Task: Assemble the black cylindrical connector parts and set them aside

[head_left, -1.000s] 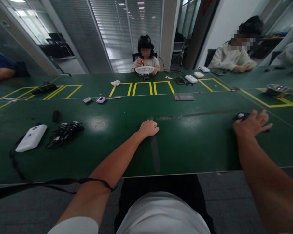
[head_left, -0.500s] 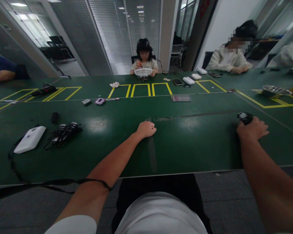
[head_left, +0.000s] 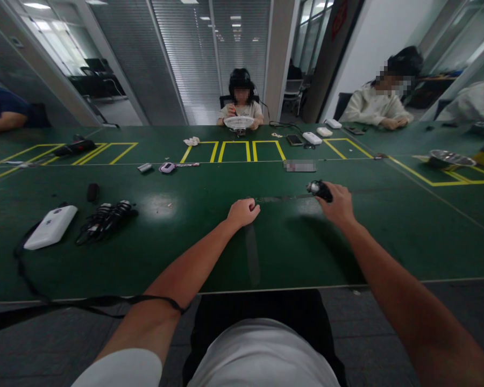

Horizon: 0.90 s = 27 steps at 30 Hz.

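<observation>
My left hand rests on the green table in a fist. Its fingers are curled in, and what they may hold is hidden. To the right, my right hand is closed around a small dark, rounded object with a shiny silvery part; its kind is unclear. This hand is above the tabletop, and its shadow falls below it. Between my hands a dull strip runs along the table surface. A second pale strip lies below my left fist.
At left are a white box-like device with a black strap reaching my left arm, bundled black cables and a small black item. Yellow tape outlines mark the far side. A person opposite holds a white basket.
My right hand has moved left across the table with the dark object, coming much closer to my left hand. The left fist stays in nearly the same place.
</observation>
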Each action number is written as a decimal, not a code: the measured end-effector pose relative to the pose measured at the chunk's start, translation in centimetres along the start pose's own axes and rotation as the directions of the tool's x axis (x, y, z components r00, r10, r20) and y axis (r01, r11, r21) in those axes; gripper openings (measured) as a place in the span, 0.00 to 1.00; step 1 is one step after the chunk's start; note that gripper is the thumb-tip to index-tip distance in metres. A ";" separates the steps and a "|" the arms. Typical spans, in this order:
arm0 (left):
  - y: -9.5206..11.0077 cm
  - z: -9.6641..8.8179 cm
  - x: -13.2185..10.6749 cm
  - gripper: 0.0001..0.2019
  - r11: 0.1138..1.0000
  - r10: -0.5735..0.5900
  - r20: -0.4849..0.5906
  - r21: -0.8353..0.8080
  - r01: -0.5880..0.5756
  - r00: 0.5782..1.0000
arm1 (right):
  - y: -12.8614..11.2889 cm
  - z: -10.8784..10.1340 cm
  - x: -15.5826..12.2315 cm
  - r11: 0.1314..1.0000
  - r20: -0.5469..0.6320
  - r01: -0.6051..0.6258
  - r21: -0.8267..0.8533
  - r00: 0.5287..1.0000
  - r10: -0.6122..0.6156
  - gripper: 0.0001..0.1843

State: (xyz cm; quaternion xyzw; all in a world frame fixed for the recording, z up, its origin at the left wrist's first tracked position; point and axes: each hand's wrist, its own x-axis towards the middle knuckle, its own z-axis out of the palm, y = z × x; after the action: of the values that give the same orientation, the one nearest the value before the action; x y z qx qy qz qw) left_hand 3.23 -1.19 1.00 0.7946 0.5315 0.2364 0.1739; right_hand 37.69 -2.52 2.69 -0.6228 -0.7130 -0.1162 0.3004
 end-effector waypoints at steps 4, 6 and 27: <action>-0.5 -0.2 0.3 0.11 0.993 0.046 -0.172 -0.098 -0.063 0.984 | -8.0 2.6 1.1 0.972 0.114 0.170 0.161 0.975 -0.190 0.27; -1.0 -0.2 0.6 0.10 0.984 0.064 -0.240 -0.149 -0.102 0.969 | -11.2 3.8 1.3 0.952 0.140 0.218 0.214 0.958 -0.251 0.26; -1.2 0.8 0.5 0.21 0.941 0.254 -0.115 -0.201 -0.273 0.960 | -12.6 6.6 -0.8 0.915 0.244 0.223 0.336 0.918 -0.314 0.27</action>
State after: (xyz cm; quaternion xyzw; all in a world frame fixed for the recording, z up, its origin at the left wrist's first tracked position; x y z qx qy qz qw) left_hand 2.96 -0.35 -0.22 0.8240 0.3987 0.3480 0.2022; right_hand 23.80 -2.14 -0.36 -0.4749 -0.8383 0.0468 0.2637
